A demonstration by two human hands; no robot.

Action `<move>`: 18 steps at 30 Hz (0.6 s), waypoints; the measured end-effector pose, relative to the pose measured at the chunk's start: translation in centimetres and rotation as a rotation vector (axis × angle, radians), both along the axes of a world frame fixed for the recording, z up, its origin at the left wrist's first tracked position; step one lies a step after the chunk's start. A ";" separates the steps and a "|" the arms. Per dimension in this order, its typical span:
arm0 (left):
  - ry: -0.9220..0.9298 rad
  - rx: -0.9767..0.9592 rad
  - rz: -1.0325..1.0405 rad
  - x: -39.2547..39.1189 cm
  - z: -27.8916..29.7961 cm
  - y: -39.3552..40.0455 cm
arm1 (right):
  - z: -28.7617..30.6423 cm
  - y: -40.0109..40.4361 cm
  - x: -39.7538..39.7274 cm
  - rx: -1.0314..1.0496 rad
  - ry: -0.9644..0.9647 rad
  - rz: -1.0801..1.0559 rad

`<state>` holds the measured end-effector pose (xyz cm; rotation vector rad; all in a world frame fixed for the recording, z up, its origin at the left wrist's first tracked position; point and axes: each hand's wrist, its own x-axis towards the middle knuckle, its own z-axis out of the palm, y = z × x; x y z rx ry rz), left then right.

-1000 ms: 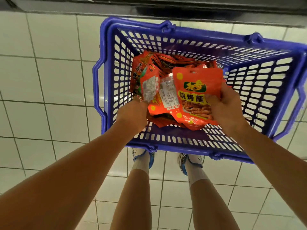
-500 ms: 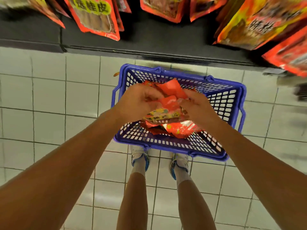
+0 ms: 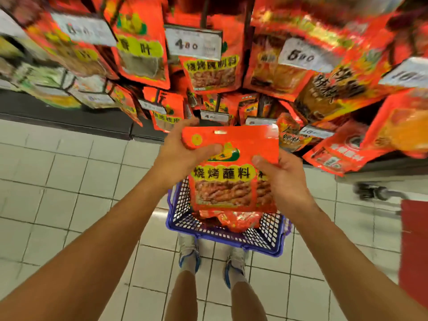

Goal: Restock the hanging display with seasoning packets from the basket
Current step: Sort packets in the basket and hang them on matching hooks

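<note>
Both hands are now lifting the seasoning packet [image 3: 231, 167] clear of the basket [image 3: 224, 237] at lower centre; left hand [image 3: 178, 154] and right hand [image 3: 282, 179] are gripping its sides below the hanging display [image 3: 208, 66], ready for hooking

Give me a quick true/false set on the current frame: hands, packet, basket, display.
1. Both hands, left hand and right hand, hold the seasoning packet. True.
2. The blue basket is empty. False: red packets lie in it.
3. The held packet's printed front faces the camera. True.
4. The basket hangs from the left forearm. False: it sits on the tiled floor in front of the shoes.
5. Price tags hang among the display packets. True.
</note>
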<state>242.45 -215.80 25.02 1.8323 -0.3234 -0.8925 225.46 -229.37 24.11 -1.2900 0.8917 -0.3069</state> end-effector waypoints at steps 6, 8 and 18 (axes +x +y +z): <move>0.088 -0.277 0.063 -0.9 12.6 0.4 | 15.0 -2.2 1.4 -0.062 -0.115 0.010; 0.028 -0.316 0.025 -0.5 18.0 0.4 | 20.5 -2.5 1.7 -0.165 -0.134 0.025; -0.275 -0.588 0.105 5.7 45.5 1.8 | 46.9 -2.9 4.3 -0.469 -0.478 -0.147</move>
